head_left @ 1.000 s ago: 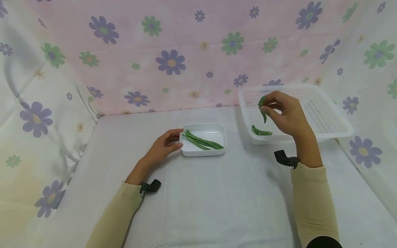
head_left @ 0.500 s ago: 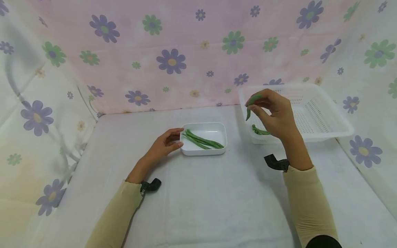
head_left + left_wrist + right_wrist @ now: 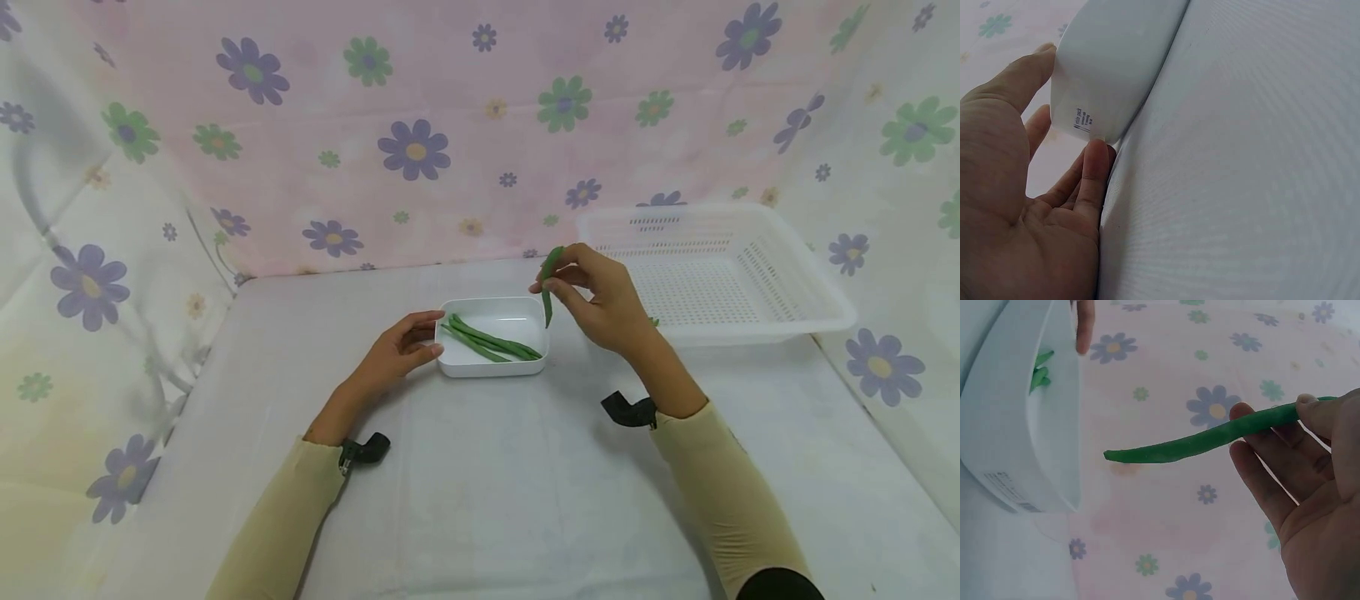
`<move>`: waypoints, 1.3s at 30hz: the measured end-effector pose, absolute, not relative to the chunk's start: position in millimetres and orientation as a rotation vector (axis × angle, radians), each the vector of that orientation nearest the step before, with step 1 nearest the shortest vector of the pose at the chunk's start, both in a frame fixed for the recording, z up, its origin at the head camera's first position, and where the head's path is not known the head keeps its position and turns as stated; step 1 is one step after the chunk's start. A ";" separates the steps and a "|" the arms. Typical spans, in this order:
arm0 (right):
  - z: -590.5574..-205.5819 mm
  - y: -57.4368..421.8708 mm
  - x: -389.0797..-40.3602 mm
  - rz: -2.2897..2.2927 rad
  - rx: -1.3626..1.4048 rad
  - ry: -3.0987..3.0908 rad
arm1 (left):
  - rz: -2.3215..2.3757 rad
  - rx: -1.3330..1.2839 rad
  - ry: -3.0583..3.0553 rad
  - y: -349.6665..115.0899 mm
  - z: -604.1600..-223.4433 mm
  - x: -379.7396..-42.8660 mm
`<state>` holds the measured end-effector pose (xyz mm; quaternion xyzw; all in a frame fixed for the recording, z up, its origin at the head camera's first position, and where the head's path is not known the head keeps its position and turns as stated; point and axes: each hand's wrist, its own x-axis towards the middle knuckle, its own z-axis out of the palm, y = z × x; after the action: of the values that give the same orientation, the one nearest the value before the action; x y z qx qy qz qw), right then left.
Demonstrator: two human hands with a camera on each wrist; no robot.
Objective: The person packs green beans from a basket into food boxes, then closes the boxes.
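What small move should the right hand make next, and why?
Probably ease the right hand slightly left and down, laying its green bean beside the beans in the small white dish. The pinched bean is close to the dish's right end but apart from it, other beans already lie inside, and the left hand touches the opposite end, which may steady it.

Glossy tray (image 3: 491,370); plastic basket (image 3: 832,318); matt cloth (image 3: 480,475)
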<state>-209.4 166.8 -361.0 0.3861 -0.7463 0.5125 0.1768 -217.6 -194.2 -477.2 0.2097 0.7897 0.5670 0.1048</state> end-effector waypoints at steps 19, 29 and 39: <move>-404.4 136.0 -217.2 1.536 1.099 -2.359 | 1.666 0.617 2.325 -195.5 -478.4 -218.4; -421.0 133.1 -222.6 1.532 0.993 -2.484 | 1.670 0.626 2.324 -195.9 -479.0 -219.0; -435.2 127.9 -224.7 1.229 1.024 -2.653 | 1.671 0.626 2.329 -196.4 -480.7 -220.3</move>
<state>-224.7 127.9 -435.2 0.3304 -0.8561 0.3967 0.0218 -220.3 -196.4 -480.7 0.2123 0.7895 0.5664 0.1034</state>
